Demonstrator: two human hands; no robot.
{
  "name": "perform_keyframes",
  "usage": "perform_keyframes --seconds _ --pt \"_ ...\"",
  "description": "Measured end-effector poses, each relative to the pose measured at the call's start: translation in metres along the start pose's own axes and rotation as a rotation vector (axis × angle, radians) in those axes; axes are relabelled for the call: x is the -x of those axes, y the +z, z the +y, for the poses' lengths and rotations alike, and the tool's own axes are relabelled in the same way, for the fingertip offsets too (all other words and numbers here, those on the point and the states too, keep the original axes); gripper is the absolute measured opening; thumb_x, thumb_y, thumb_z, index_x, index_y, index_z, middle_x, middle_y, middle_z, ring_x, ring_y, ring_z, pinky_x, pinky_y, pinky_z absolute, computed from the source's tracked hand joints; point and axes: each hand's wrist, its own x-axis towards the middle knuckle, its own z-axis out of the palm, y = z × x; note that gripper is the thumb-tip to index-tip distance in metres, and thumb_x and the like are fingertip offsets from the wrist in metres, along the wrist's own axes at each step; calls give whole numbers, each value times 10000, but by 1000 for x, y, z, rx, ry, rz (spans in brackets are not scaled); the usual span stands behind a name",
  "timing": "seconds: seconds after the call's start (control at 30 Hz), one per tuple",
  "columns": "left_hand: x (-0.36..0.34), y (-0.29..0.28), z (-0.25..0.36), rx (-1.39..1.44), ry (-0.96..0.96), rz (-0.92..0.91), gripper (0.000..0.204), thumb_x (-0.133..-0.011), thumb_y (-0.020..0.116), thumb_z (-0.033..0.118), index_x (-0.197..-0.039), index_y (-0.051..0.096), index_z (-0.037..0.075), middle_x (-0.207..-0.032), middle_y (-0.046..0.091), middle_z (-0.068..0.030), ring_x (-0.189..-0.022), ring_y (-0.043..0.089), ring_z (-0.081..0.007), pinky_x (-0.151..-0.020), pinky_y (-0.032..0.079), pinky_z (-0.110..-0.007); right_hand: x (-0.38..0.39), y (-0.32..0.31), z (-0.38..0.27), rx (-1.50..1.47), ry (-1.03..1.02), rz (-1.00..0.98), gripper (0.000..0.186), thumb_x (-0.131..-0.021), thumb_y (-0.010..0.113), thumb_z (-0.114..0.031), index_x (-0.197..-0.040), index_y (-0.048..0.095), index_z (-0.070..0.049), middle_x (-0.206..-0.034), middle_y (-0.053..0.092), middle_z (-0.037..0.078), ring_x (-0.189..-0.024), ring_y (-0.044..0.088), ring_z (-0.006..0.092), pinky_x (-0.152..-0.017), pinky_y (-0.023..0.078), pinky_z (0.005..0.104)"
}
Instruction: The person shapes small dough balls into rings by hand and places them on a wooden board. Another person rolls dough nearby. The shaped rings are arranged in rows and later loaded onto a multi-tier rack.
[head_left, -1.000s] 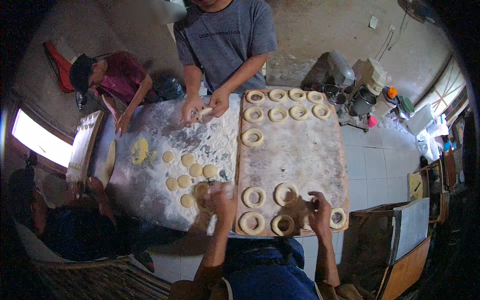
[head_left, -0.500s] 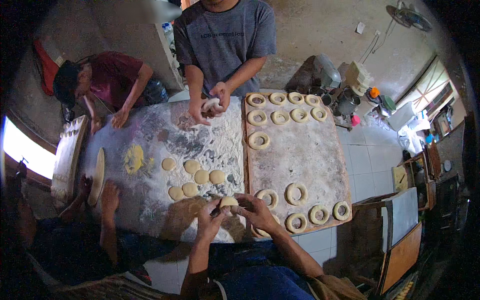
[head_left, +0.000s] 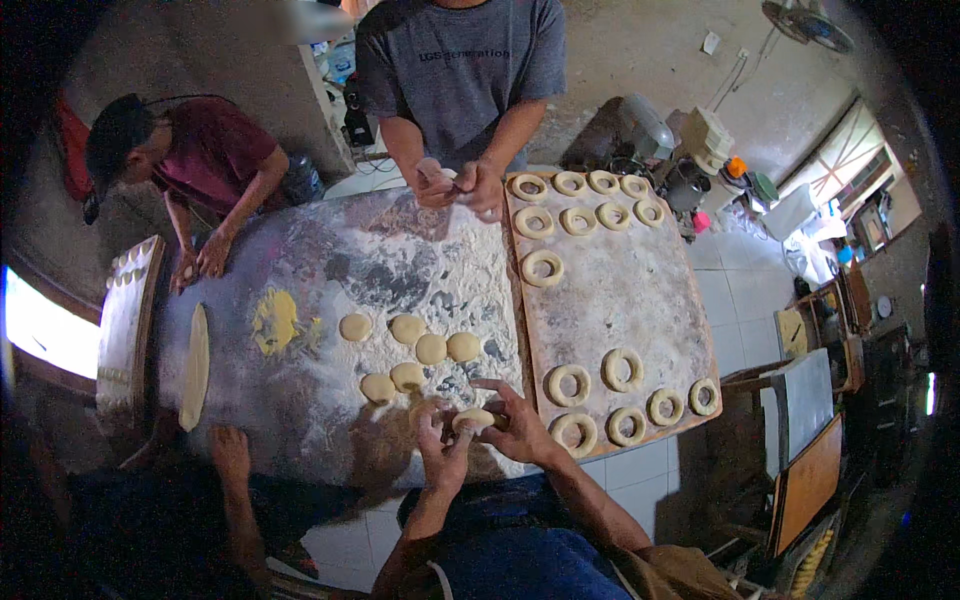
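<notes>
Left hand (head_left: 445, 455) holds a piece of dough (head_left: 474, 420) between thumb and fingers, just above the near edge of the table (head_left: 240, 380). Right hand (head_left: 522, 430) meets the dough's right side, one finger lifted and spread away from the rest; whether its thumb really pinches the dough is hard to tell.

Shaping looks like the step in hand: a digit seems to press at the middle of the piece, probably to open a hole. Judging by the rings (head_left: 607, 371) lying on the wooden board (head_left: 615, 290), the next move calls for working that hole wider and evenly, with a light grip so the soft wall does not tear or thin on one side. Six flat dough rounds (head_left: 431, 348) lie on the floured part of the table, beyond the left hand and apart from it.

Fingers cover much of the piece, so I cannot see whether the hole goes right through. The undersides of both hands are hidden. Across the table, a co-worker's hands (head_left: 478, 185) close around something pale that is mostly covered. At lower left, another person's arm (head_left: 240, 510) fades into deep shadow.
</notes>
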Motion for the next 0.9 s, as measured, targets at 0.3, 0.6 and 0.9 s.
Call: perform_keyframes --seconds 0.3,0.6,0.9 --pt "-15 -14 -16 101 35 -354 490 -795 566 49 -1265 425 51 -1101 501 -80 -1038 542 -224 -909 478 -384 -14 -9 43 27 139 46 347 -977 460 -296 -1124 589 -9 -892 655 99 -789 615 187 -704 498 337" --pt "-33 32 -26 -182 159 -108 280 -992 481 342 -1011 455 64 -902 464 -48 -791 533 -194 -710 453 -373 -8 -1 15 223 103 286 726 -1012 368 -527 -801 670 98 -657 635 135 -596 588 171 -543 466 351" --pt "-26 65 -34 -429 204 -216 469 -1017 363 521 -1017 470 64 -931 498 -44 -831 500 -203 -771 426 -366 5 -25 16 376 196 319 520 -974 531 -357 -687 640 63 -551 562 90 -515 477 125 -506 441 371"
